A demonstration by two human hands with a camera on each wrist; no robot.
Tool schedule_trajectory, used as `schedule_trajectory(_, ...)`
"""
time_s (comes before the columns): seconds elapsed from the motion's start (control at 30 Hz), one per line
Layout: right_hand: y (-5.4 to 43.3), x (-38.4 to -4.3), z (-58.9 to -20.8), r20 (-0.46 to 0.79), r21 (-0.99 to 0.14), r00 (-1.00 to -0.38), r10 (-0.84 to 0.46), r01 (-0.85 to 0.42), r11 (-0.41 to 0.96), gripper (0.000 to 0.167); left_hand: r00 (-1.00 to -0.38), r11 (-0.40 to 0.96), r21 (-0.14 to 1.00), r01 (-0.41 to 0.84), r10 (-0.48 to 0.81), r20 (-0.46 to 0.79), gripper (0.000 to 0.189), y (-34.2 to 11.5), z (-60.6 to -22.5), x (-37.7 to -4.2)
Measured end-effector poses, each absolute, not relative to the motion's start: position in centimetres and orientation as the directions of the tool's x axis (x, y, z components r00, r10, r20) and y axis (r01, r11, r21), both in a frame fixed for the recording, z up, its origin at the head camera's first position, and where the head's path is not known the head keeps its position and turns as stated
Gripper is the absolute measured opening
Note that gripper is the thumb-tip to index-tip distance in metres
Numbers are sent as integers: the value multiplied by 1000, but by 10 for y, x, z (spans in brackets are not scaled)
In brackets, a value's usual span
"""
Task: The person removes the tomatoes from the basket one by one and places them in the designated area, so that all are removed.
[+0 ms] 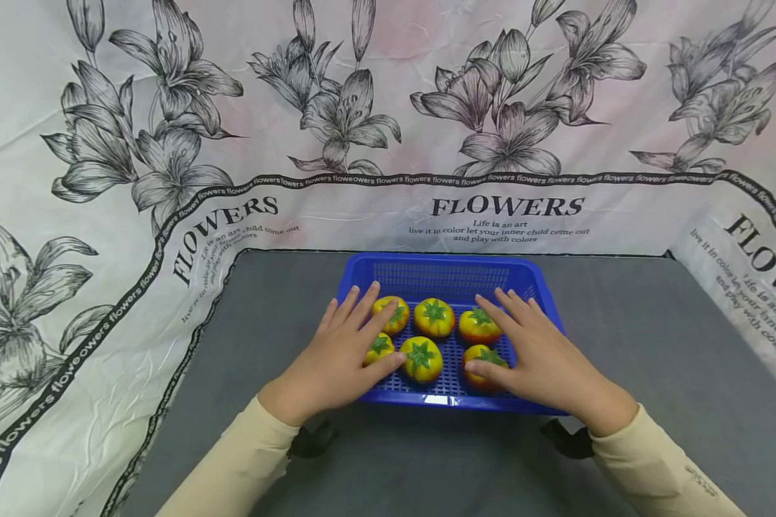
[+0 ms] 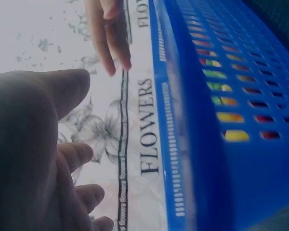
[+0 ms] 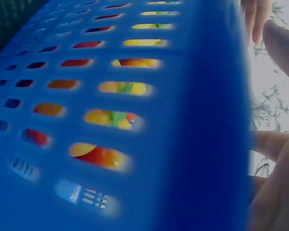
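A blue plastic basket with slotted walls holds several round yellow-and-red fruits with green star-shaped caps, perhaps persimmons. My left hand spreads its fingers over the basket's left side, near a front yellow fruit and partly covering another yellow fruit. On the other side, my right hand is also spread, its thumb overlapping a redder fruit. Neither hand grips anything; whether the fingers touch the fruits cannot be told. Both wrist views look at the basket wall from outside, with fruit colours showing through the slots.
The basket stands on a dark grey table surface. A white cloth with black flower prints and "FLOWERS" lettering rises behind the table and along its sides. Dark straps hang by the wrists.
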State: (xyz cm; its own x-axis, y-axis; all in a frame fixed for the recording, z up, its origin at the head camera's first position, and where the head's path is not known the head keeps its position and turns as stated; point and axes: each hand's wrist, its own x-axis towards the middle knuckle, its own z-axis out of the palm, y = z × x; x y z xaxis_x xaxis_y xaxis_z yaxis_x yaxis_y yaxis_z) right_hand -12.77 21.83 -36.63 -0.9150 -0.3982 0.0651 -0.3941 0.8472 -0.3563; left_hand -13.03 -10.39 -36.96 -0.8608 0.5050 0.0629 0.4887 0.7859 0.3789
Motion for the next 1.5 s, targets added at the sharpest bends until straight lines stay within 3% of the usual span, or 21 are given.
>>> schedule_trajectory(0.47, 217, -132, -377, 59, -339, -919, -390, -386, 858, 94, -924, 841, 414, 348, 383, -2, 86, -123, -390, -132)
schedule_trajectory(0.9, 212, -133, -381, 21, -290, -929, -370, -359, 887, 74, -947, 895, 360, 265, 311, -77, 98, -130, -402, -134)
schedule_trajectory(1.17, 209, -133, -381, 6, -280, -936, -352, -339, 898, 71, -960, 884, 402, 238, 277, -42, 89, -129, -405, -131)
schedule_trajectory(1.5, 208, -139, -382, -139, -258, -942, -304, -262, 930, 71, -967, 875, 452, 175, 240, -90, 79, -123, -405, -129)
